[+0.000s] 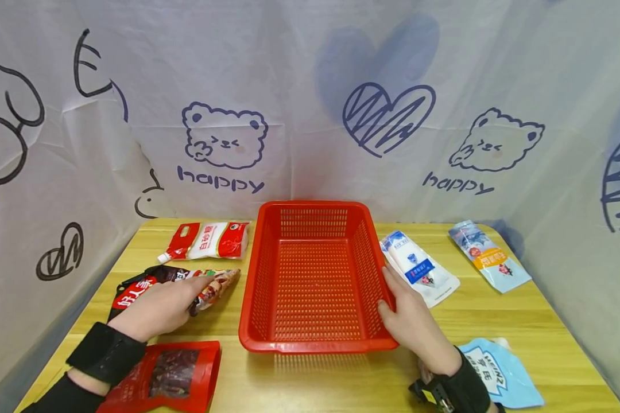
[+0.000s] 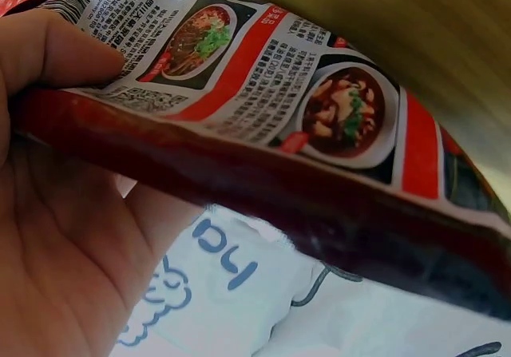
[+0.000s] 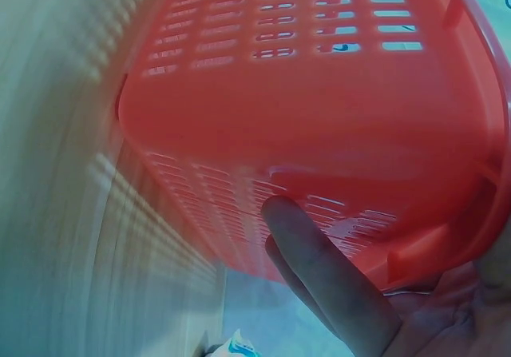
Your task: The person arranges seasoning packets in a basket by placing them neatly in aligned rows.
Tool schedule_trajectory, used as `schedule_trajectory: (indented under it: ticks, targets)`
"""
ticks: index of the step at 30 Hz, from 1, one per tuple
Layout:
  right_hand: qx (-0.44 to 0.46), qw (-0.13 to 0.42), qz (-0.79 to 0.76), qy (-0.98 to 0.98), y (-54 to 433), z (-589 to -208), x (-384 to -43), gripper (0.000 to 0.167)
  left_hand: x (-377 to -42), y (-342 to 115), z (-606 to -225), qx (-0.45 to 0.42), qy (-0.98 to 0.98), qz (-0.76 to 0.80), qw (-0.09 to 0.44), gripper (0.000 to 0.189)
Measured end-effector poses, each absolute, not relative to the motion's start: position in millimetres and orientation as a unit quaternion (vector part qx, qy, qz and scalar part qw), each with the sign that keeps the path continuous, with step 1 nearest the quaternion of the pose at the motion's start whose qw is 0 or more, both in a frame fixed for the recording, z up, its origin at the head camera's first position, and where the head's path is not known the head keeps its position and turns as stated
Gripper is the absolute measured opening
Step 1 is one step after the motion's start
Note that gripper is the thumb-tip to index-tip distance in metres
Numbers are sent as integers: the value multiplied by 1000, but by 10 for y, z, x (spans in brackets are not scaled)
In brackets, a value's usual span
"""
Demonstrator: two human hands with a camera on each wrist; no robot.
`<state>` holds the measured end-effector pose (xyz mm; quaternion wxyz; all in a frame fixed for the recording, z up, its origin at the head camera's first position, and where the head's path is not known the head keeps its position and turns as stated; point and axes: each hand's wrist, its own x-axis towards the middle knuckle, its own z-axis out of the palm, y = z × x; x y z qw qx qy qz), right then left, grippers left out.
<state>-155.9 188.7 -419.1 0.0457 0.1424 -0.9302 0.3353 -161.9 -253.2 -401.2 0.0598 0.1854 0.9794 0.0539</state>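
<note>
At the left of the table, my left hand [image 1: 160, 307] grips a black and red food packet [image 2: 239, 173]. In the left wrist view the thumb [image 2: 76, 49] presses on its printed back, which shows pictures of cooked dishes, and the packet is tilted up and bent. A red plastic basket [image 1: 317, 347], with nothing in it, stands at the middle of the table. My right hand [image 1: 413, 321] holds the basket's right rim near the front corner, thumb over the rim. Its fingers [image 3: 319, 269] lie along the slotted outer wall in the right wrist view.
A red and white pouch [image 1: 206, 241] lies behind my left hand, a red windowed pouch [image 1: 206, 367] in front. On the right are a white and blue packet [image 1: 418, 269], a light blue and orange packet [image 1: 491, 258] and a light blue pouch [image 1: 516, 373]. A printed cloth [image 1: 310, 143] hangs behind.
</note>
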Motion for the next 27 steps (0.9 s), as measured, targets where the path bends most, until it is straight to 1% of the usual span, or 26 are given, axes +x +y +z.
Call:
schedule_trajectory:
  ticks: [2, 8, 13, 16, 20, 23, 27]
  targets:
    - [141, 44, 336, -930, 1889, -4185, -1558, 66, -1604, -2535, -3982, 184, 980, 51, 55, 64]
    - [137, 40, 341, -929, 1891, -4176, -1561, 67, -1558, -2532, -3899, 185, 981, 63, 15, 64]
    - [130, 32, 343, -930, 1893, -4173, -1561, 67, -1512, -2521, -3812, 168, 983, 76, -16, 65]
    - [128, 28, 345, -929, 1894, -4171, -1559, 67, -1487, -2508, -3750, 156, 983, 88, -25, 66]
    - [126, 24, 350, -928, 1894, -4166, -1554, 67, -1457, -2474, -3671, 143, 984, 108, -27, 70]
    - [125, 21, 354, -927, 1895, -4164, -1553, 67, -1432, -2443, -3620, 143, 983, 112, -37, 75]
    - [123, 21, 357, -926, 1894, -4166, -1549, 66, -1398, -2389, -3567, 164, 977, 114, -76, 78]
